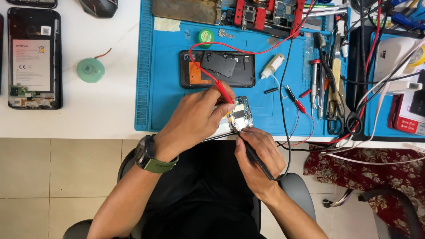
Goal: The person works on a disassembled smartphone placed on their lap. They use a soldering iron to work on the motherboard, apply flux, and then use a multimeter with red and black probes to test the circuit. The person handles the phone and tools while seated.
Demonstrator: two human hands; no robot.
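A white table (102, 115) is carrying a blue mat (168, 110). At the mat's near edge a small circuit board (241, 115) is lying: light, stiff, fragile, best gripped by its edges. The left hand (195, 119) is pinching a red probe (223, 92), the right hand (259, 155) a black probe (256, 160).

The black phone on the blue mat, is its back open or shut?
Open. The black phone lies flat on the blue mat with its back cover off, so a dark metal plate and an orange patch inside show.

You sit at a phone repair workshop bench. Blue repair mat (150, 66), opened phone (34, 57), tweezers and screwdrivers (316, 84), tangled test leads (292, 48).
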